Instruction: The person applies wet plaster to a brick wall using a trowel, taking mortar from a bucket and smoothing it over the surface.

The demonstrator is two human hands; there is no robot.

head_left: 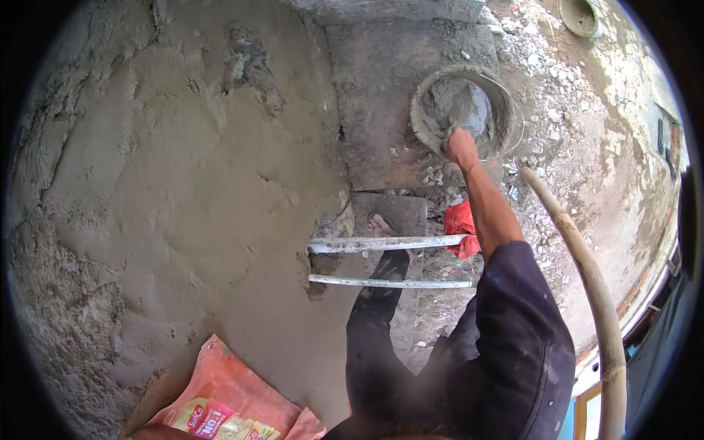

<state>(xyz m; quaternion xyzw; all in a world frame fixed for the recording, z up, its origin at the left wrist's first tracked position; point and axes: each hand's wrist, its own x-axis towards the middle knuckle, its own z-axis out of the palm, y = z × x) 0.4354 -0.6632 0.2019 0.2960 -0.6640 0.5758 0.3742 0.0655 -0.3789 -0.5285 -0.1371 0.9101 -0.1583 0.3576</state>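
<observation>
My right hand (461, 147) is closed at the near rim of a round bucket (419, 121). It grips what looks like a trowel (475, 116), whose smooth, shiny grey blade lies in the wet mortar (442, 99); the handle is hidden in the fist. The bucket's thin wire handle hangs over its right side. A broad surface of wet grey mortar (198, 176) fills the left, smooth in the middle and rough at its far left. My left hand is out of sight.
Two whitish poles (389, 243) run crosswise by my foot. A red plastic bag (460, 220) lies under my right arm. A bent bamboo pole (587, 271) rises at right, over rubble (557, 110). An orange sack (235, 389) sits at lower left, another bucket (579, 16) far right.
</observation>
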